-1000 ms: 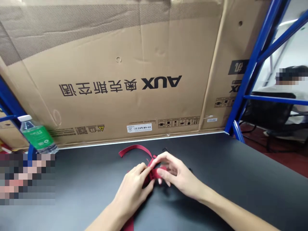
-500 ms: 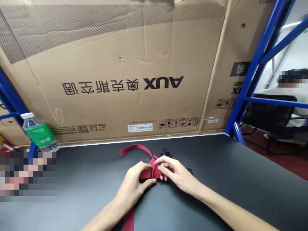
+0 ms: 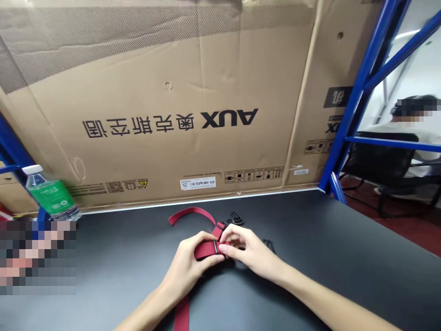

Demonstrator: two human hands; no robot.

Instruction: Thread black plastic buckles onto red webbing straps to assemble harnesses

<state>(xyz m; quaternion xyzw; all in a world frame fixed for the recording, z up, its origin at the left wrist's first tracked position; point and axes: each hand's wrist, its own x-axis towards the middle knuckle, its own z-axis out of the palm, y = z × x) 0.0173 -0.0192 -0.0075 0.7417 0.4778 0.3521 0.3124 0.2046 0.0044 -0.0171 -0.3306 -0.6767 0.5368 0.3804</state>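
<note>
A red webbing strap (image 3: 205,249) runs between my two hands, threaded through a black slide buckle (image 3: 216,247). My left hand (image 3: 189,257) is closed around the strap and the buckle's left side, thumb below and fingers above. With thumb and fingertips, my right hand (image 3: 246,248) pinches the strap just right of the buckle. Behind the hands, the strap's loose end (image 3: 193,210) curls to the left past a second black buckle (image 3: 220,225). Another length of strap (image 3: 182,315) comes out below my left forearm toward the near edge. My right fingers hide part of the red webbing.
Black plastic buckles (image 3: 237,218) lie behind my right hand, and another black piece (image 3: 269,245) is to its right. A water bottle (image 3: 51,195) stands at the left. A large cardboard box (image 3: 155,156) and blue frame posts (image 3: 347,119) border the black table (image 3: 310,239). A person sits beyond, at right.
My right fingers have shifted on the webbing; the red fold raised between my hands now lies flatter, and the buckle is tilted slightly. The whole view has moved a little.
</note>
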